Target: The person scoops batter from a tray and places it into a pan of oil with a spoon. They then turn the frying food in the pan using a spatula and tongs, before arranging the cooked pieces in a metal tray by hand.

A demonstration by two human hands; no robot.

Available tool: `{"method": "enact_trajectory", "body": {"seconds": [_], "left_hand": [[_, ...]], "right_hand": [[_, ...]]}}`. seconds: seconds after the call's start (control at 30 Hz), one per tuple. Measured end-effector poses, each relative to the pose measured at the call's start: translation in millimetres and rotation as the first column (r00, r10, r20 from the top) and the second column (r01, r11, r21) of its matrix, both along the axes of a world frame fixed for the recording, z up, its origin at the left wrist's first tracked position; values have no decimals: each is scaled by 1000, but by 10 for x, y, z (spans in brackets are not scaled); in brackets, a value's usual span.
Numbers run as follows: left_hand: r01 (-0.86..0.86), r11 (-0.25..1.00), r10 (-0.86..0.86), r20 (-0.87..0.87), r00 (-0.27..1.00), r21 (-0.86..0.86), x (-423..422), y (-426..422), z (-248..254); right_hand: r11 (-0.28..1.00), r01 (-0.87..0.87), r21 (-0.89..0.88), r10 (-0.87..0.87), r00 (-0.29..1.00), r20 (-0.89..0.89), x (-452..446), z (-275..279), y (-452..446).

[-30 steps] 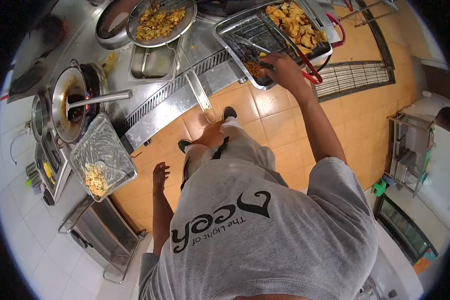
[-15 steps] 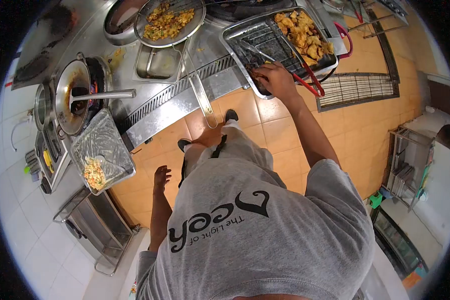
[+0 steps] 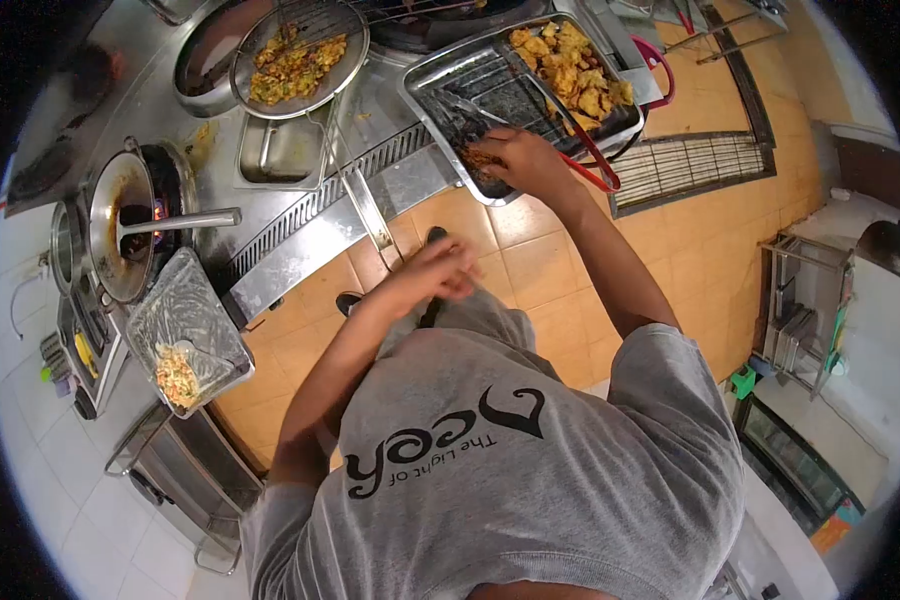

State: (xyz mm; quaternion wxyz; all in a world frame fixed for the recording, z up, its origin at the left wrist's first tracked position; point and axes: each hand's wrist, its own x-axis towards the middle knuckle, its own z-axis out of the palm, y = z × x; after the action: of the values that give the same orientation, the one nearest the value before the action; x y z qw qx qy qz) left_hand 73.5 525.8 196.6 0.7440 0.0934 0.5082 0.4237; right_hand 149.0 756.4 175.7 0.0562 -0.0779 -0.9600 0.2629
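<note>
My right hand (image 3: 530, 168) reaches into the near corner of a metal tray (image 3: 432, 118). Its fingers are closed on browned fried bits (image 3: 478, 163) there; how much they hold is partly hidden. Beside that hand, tongs with red handles (image 3: 598, 172) rest across the tray. Golden fritters (image 3: 570, 75) are heaped at the tray's far right. In front of my body, my left hand (image 3: 438, 270) is raised, slightly blurred, with fingers apart and nothing seen in it. It is nearest to the long handle (image 3: 370, 215) of a strainer (image 3: 300, 65) holding fried pieces.
A wok (image 3: 120, 225) with a ladle (image 3: 185, 220) sits over a lit burner at left. Below it stands a tray with batter mix (image 3: 176, 375). A steel container (image 3: 282, 155) lies under the strainer. The counter edge (image 3: 320, 230) borders the tiled floor.
My left hand has risen from beside my body to in front of my waist. My right hand stays at the tray's near corner. The whole view has shifted slightly left.
</note>
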Motion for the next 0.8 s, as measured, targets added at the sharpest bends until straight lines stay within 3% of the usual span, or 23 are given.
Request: {"method": "enact_trajectory", "body": {"seconds": [0.1, 0.23, 0.33, 0.53, 0.67, 0.7, 0.8], "left_hand": [[-184, 981, 190, 133, 973, -60, 96, 442, -157], [-364, 925, 377, 124, 918, -113, 192, 744, -429], [-402, 907, 413, 82, 907, -122, 231, 716, -495], [-483, 857, 506, 120, 854, -177, 102, 620, -415], [-486, 857, 507, 117, 854, -171, 23, 597, -389], [-480, 862, 499, 107, 860, -159, 10, 590, -388], [-451, 878, 468, 86, 880, -161, -27, 564, -372]], "right_hand": [[1000, 1, -6, 0, 997, 73, 6, 4, -33], [997, -50, -51, 52, 998, 27, -30, -167, 8], [999, -41, -22, 42, 997, 71, -12, -132, -2], [997, 42, -68, -44, 999, -24, -42, -102, -10], [999, 44, 16, -44, 999, 20, -58, -69, -45], [999, 47, 20, -46, 998, -39, -77, -114, -59], [999, 37, 9, -38, 996, 80, -111, -159, -53]]}}
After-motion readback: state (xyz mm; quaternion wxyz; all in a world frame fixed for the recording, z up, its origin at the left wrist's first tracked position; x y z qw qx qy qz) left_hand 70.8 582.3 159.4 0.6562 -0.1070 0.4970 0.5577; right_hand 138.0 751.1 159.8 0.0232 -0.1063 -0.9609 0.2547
